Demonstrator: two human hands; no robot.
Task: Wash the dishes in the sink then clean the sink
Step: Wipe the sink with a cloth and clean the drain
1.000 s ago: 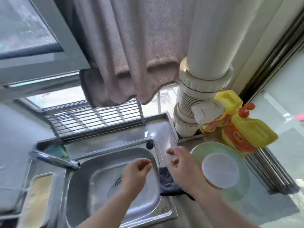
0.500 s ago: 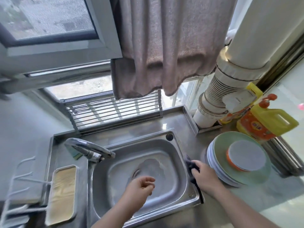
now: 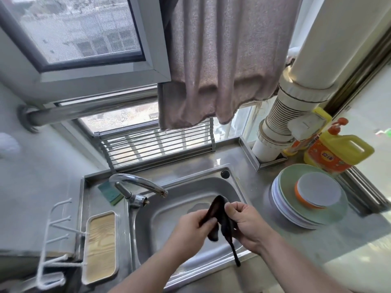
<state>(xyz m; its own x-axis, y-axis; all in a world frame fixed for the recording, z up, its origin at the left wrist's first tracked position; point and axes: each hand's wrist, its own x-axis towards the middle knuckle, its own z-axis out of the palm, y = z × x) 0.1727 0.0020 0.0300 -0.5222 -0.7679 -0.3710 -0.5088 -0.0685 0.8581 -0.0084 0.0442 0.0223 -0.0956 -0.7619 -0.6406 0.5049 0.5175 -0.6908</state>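
A limp dark cloth (image 3: 220,218), soft and creased, hangs above the basin of the brushed stainless-steel sink (image 3: 152,227), bunched into an arch at the top with a thin tail trailing down across the sink's front rim. Both hands hold it: the left hand (image 3: 190,227) pinches one fold with curled fingers, and the right hand (image 3: 246,223) grips the other side, the two close together with the cloth between them. The basin is a rounded rectangle with a dull wet sheen and a small dark round hole in its back wall. A curved chrome tap (image 3: 137,185) arches over its left back corner, and a flat green sponge (image 3: 110,194) lies just behind the tap. To the left, a cream oblong tray with a wood-grain inner face (image 3: 101,248) sits beside a white wire rack (image 3: 57,235). On the steel bench (image 3: 317,246) right of the sink stands a stack of round plates, pale green on top of white (image 3: 287,208), carrying an upturned orange-rimmed dish with a grey base (image 3: 317,192). Behind the stack are a yellow plastic detergent jug with an orange label and pump (image 3: 336,153) and a thick white ribbed pipe (image 3: 281,123). A ridged metal drying rack (image 3: 156,144) leans along the window, under a hanging brownish-pink textured towel (image 3: 222,60).
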